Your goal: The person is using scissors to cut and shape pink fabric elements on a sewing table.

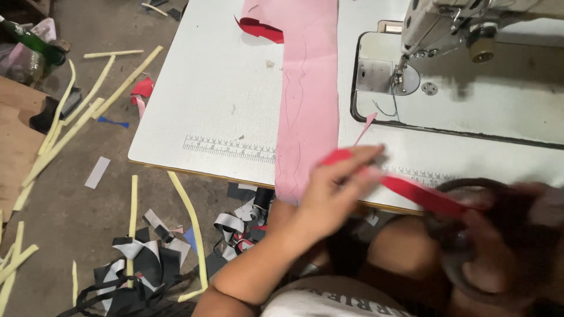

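My left hand (338, 191) pinches one end of a red strip (411, 191) over the front edge of the white sewing table (217, 100). The strip runs right and down toward my right hand (499, 252), which is blurred and wrapped around the dark handles of large scissors (470, 194). A long pink fabric piece (308, 88) with drawn pencil lines lies on the table just left of my left hand and hangs over the front edge. A small pink sliver (365, 126) lies beyond my fingertips.
A sewing machine (470, 29) stands at the back right, its needle over the metal plate (388, 76). A red scrap (261, 28) lies at the far edge. Yellow foam strips (88, 111) and black-grey offcuts (141, 264) litter the floor left.
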